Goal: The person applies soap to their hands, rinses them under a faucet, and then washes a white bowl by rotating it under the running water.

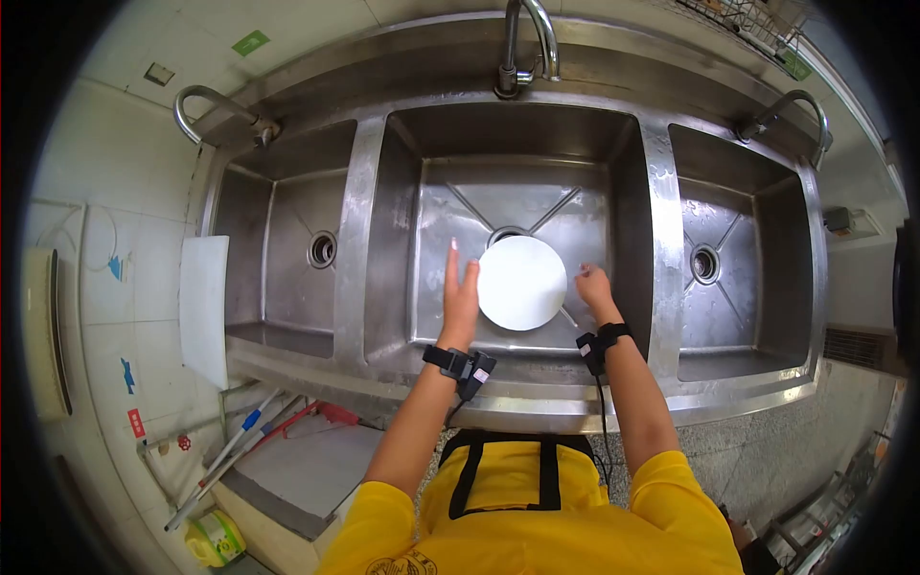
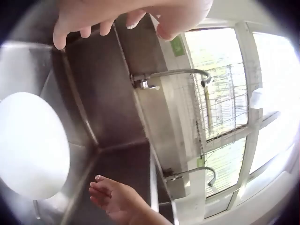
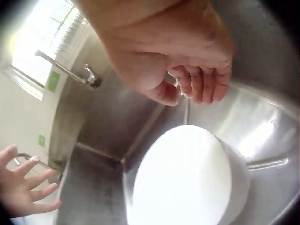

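Note:
A white round object [image 1: 522, 284] lies in the middle sink basin. Its face is smooth and plain, and a side wall [image 3: 240, 180] shows beneath the edge in the right wrist view. My left hand [image 1: 461, 299] is just left of it, fingers extended and spread. In the left wrist view the left hand [image 2: 126, 14] hangs over the basin with nothing in its grasp. On the other side, my right hand [image 1: 594, 286] hovers apart from the white object. Its fingers [image 3: 197, 84] are loosely bent, thumb near the fingertips, holding nothing.
Steel side basins with drains [image 1: 323, 249] [image 1: 704, 264] flank the middle basin [image 1: 632, 220]. A tall tap [image 1: 508, 72] stands behind it, with curved taps [image 1: 235, 110] [image 1: 781, 105] at either side. A white board [image 1: 203, 307] leans at the left rim.

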Demonstrator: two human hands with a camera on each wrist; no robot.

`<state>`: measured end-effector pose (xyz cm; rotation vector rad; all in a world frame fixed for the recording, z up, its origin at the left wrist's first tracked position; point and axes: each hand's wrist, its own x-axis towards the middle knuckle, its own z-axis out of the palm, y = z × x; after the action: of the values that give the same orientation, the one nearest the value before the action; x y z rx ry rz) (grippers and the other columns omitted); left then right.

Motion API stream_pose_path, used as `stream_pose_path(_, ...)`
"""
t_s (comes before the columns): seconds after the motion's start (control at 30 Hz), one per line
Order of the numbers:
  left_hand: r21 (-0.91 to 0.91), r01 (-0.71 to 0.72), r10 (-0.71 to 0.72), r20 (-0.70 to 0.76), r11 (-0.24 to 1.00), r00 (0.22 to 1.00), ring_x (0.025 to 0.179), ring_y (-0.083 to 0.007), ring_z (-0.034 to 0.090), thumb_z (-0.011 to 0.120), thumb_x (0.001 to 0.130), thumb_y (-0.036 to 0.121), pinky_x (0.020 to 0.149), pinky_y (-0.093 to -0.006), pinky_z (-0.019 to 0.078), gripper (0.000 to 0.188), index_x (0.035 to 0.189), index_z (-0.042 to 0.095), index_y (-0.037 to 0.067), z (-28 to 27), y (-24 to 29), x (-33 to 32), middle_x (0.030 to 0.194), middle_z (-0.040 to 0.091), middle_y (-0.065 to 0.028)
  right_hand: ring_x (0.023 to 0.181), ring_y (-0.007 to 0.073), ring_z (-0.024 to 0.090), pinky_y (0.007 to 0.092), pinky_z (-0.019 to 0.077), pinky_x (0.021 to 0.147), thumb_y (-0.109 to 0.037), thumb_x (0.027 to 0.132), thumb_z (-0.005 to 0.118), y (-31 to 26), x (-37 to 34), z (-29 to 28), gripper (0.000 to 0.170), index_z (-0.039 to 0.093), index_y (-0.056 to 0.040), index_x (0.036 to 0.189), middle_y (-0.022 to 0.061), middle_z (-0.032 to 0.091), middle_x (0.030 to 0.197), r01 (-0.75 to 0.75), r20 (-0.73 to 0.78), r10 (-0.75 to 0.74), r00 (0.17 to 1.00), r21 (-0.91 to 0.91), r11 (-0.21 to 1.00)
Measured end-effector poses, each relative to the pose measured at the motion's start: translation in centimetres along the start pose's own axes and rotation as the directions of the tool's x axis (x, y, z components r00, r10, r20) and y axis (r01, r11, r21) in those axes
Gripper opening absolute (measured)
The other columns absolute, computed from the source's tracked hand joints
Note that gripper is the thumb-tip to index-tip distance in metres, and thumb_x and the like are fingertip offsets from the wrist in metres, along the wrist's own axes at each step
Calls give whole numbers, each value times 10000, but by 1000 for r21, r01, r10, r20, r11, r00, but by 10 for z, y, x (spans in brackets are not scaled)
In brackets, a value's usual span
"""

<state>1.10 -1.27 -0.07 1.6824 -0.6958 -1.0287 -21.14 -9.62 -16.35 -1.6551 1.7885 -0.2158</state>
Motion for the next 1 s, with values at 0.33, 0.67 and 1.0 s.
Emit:
stream_pose_path(0.33, -795, -140, 77, -117, 590, 990, 1220, -271, 253, 479, 840, 244, 890, -528, 383, 600, 1342, 162, 152, -53, 122, -27, 1364, 161, -75, 744, 157, 572, 254, 455, 673, -83, 785, 536, -131, -52, -144, 310, 511, -13, 1086, 62, 575, 836, 358, -329, -155, 932, 757, 547)
stream_pose_path(0.67, -695, -263, 387, 24, 670, 922, 958, -201, 469, 431, 863, 184, 771, -414, 493, 521, 1320, 192, 110, -31, 172, -124, 1333, 200, -68, 579, 127, 529, 249, 444, 532, -30, 759, 499, -213, -121, -201, 242, 498, -43, 1001, 39, 524, 761, 280, -265, 221, 939, 959, -43)
stream_pose_path(1.0, -432, -724, 839, 191, 538, 509, 944, -217, 505, 329, 901, 314, 720, -334, 504, 573, 1348, 96, 42, 3, 144, -166, 1369, 131, -120, 530, 126, 526, 226, 427, 456, -9, 748, 463, -244, -172, -224, 269, 466, -41, 1016, 63, 520, 781, 501, -419, 401, 815, 857, -122)
